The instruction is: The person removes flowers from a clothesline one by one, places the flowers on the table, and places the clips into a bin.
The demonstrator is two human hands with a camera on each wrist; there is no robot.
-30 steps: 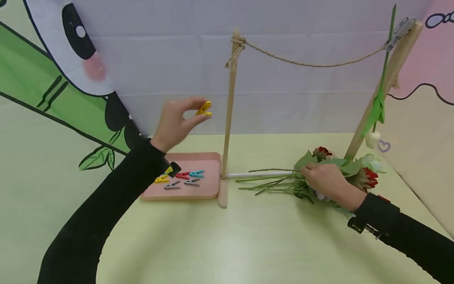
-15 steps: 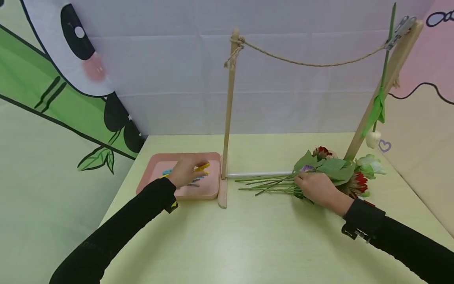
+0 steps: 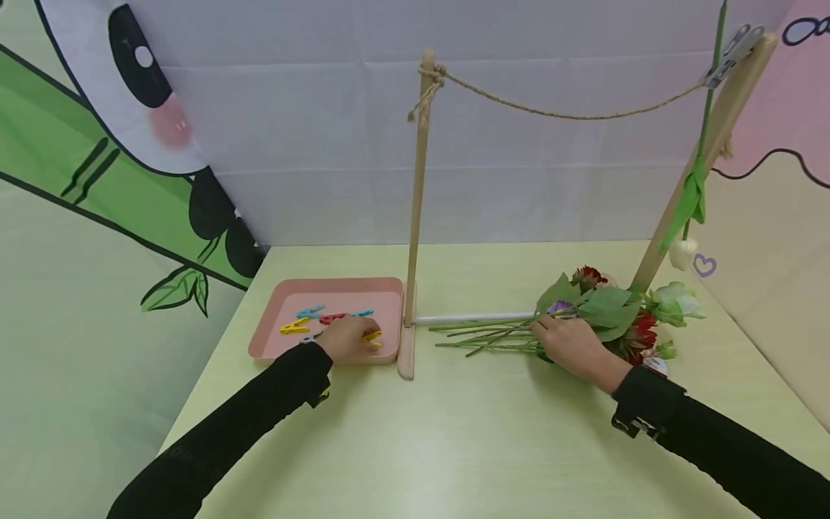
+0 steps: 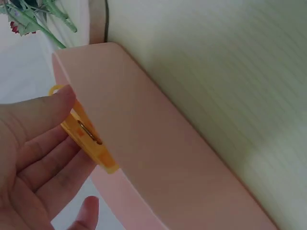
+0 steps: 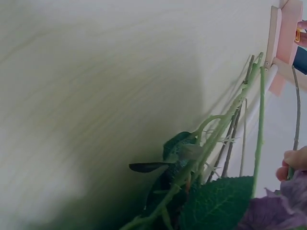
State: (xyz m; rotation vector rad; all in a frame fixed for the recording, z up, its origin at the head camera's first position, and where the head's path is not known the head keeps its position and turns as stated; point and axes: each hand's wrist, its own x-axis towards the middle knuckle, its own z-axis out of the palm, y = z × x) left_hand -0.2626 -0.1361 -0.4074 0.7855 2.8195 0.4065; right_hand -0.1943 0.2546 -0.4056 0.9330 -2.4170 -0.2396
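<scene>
My left hand [image 3: 345, 339] pinches a yellow clothespin [image 4: 86, 136] between thumb and fingers. It is low over the right front part of the pink tray [image 3: 382, 288], close to the wall in the left wrist view. Several other clothespins, blue, red, grey and yellow [image 3: 295, 326], lie in the tray; the hand hides some. At the bunch of flowers, my right hand [image 3: 573, 351] pinches a thin dark stem [image 5: 296, 110] beside a purple flower [image 5: 271, 213]. Red flower heads [image 3: 638, 337], pale blooms and green leaves [image 3: 606, 308] lie around and behind that hand.
A wooden post [image 3: 420, 187] stands between tray and flowers. From it a twine line [image 3: 551, 114] runs to a leaning right post [image 3: 713, 151]. There a grey clothespin [image 3: 733, 54] holds a white tulip [image 3: 682, 254] head-down. A white rod [image 3: 473, 318] lies behind the stems.
My left hand has come down from beside the left post into the tray, still holding the yellow clothespin. My right hand has shifted slightly left along the flowers.
</scene>
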